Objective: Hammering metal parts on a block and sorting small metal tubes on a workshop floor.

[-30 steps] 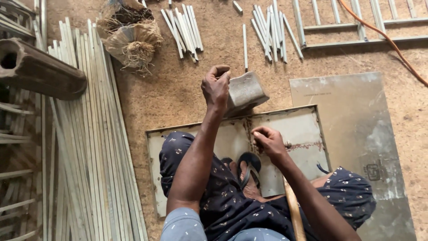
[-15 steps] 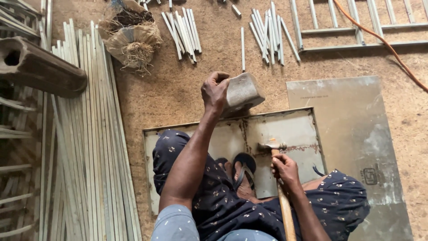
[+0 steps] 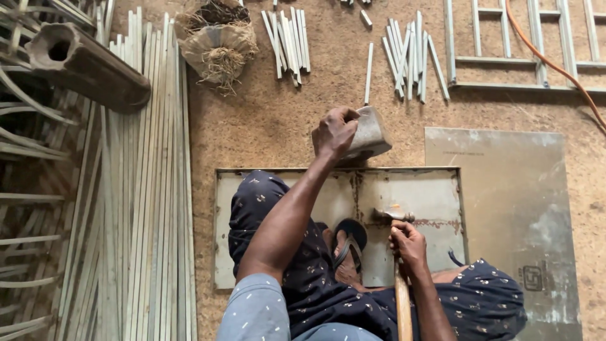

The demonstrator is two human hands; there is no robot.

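Observation:
My left hand (image 3: 336, 131) grips a grey metal block (image 3: 369, 134) and holds it on the far edge of a framed metal sheet (image 3: 435, 189) that lies on the ground. My right hand (image 3: 409, 244) is closed around the wooden handle of a hammer (image 3: 402, 297). The hammer's head (image 3: 392, 214) rests low over the sheet, close to its middle seam. My knees in dark patterned cloth and a sandalled foot (image 3: 348, 243) cover the near part of the sheet.
A second flat metal sheet (image 3: 511, 215) lies to the right. Long pale strips (image 3: 148, 189) are stacked at left beside a dark hollow log (image 3: 85, 66). Short cut strips (image 3: 287, 38), a welded frame (image 3: 524, 44), an orange cable (image 3: 555, 63) and a straw bundle (image 3: 218, 47) lie beyond.
My right hand has brought the hammer down and toward me, from up near the block to low over the sheet. My left hand has kept the block in place.

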